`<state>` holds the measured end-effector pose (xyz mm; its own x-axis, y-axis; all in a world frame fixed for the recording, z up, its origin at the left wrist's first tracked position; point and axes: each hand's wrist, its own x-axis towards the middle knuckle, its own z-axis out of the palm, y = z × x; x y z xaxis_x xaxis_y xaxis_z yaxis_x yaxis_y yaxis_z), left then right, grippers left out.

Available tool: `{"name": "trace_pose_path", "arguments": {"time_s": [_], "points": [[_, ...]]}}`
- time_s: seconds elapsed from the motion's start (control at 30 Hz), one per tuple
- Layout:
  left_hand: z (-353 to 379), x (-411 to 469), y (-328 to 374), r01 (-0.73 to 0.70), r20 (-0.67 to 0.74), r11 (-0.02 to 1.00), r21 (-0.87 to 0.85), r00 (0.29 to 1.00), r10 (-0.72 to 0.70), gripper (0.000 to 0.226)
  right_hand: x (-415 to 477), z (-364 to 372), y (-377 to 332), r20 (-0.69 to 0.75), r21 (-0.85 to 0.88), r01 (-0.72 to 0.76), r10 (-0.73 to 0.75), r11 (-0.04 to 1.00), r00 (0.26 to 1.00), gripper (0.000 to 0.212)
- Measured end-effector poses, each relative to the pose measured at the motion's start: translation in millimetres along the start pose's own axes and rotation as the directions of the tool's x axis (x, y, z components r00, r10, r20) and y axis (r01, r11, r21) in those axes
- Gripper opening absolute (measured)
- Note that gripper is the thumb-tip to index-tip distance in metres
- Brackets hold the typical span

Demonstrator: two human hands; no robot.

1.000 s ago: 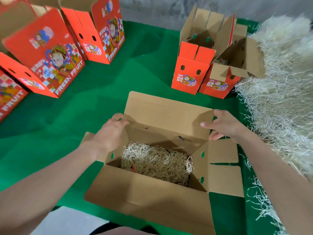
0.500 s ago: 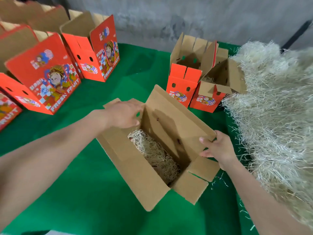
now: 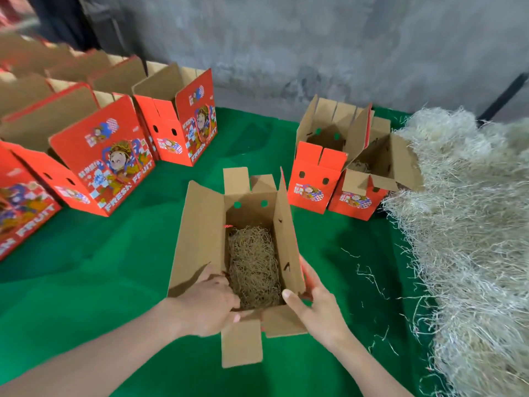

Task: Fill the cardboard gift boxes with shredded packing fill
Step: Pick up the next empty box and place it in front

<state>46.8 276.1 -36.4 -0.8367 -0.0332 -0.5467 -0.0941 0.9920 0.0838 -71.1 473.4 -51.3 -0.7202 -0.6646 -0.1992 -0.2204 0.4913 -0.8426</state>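
The open box [image 3: 200,242] stands in the lower middle of the frame on the green tabletop [image 3: 100,276], its long side running away from the person and all four flaps up or splayed outward. A bed of shredded fill [image 3: 252,265] lies in its bottom, well below the rim. Both hands are on the near end. The left hand [image 3: 206,302] curls over the near left corner, gripping the cardboard there, with its fingertips dipping inside beside the fill. The right hand [image 3: 317,308] clasps the near right corner, thumb inside the wall and fingers along the red outside.

Down the right edge of the frame sprawls a loose pile [image 3: 463,224] of the same pale fill, stray strands trailing onto the cloth. Just left of it, in the upper right, two small red boxes [image 3: 315,179] stand open, touching each other. A row of larger red boxes [image 3: 106,159] printed "FRESH FRUIT" fills the left side. Behind everything is a grey wall [image 3: 286,53].
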Motion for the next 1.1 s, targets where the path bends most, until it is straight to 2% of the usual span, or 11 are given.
{"name": "trace_pose_path", "arguments": {"time_s": [0.1, 0.2, 0.33, 0.43, 0.5, 0.6, 0.7, 0.77, 0.83, 0.97, 1.1], "points": [[20, -2, 0, -0.009, -0.102, 0.999, -0.033, 0.995, 0.006, 0.046, 9, 12, 8, 0.06, -0.237, -0.088, 0.104, 0.968, 0.993, 0.061], [27, 1, -7, -0.038, -0.213, 0.996, -0.075, 0.977, 0.021, 0.047, 19, 19, 14, -0.009, -0.294, -0.169, 0.174, 0.941, 0.985, 0.051], [17, 8, -30, 0.009, -0.277, 0.998, -0.063, 0.96, -0.026, 0.042, 35, 32, 9, 0.001, -0.348, -0.209, 0.223, 0.914, 0.975, 0.054], [4, 14, -55, 0.098, -0.372, 0.993, -0.072, 0.921, -0.117, 0.036, 58, 44, -11, -0.013, -0.272, -0.19, 0.194, 0.943, 0.981, 0.057], [-7, 23, -74, 0.188, -0.459, 0.976, -0.112, 0.861, -0.219, 0.035, 81, 52, -30, -0.054, -0.223, -0.158, 0.15, 0.962, 0.987, 0.062], [-29, 44, -109, 0.244, -0.468, 0.934, -0.26, 0.815, -0.343, 0.035, 113, 64, -61, -0.111, -0.251, -0.025, -0.003, 0.968, 0.994, 0.071], [-48, 68, -143, 0.094, -0.389, 0.877, -0.471, 0.87, -0.303, 0.016, 138, 68, -81, -0.03, -0.519, 0.07, -0.099, 0.852, 0.995, 0.074], [-55, 83, -158, -0.005, -0.397, 0.84, -0.542, 0.883, -0.251, 0.012, 156, 65, -88, 0.032, -0.647, 0.073, -0.069, 0.759, 0.997, 0.075], [-62, 97, -166, -0.036, -0.418, 0.83, -0.557, 0.875, -0.243, 0.014, 174, 61, -94, 0.078, -0.699, 0.079, -0.034, 0.711, 0.996, 0.075], [-85, 129, -177, -0.046, -0.451, 0.843, -0.536, 0.859, -0.241, 0.016, 212, 60, -103, 0.088, -0.796, 0.053, 0.029, 0.603, 0.996, 0.086], [-117, 169, -179, 0.134, -0.473, 0.91, -0.392, 0.819, -0.324, 0.018, 264, 53, -113, 0.009, -0.923, -0.03, 0.098, 0.383, 0.995, 0.092]]}}
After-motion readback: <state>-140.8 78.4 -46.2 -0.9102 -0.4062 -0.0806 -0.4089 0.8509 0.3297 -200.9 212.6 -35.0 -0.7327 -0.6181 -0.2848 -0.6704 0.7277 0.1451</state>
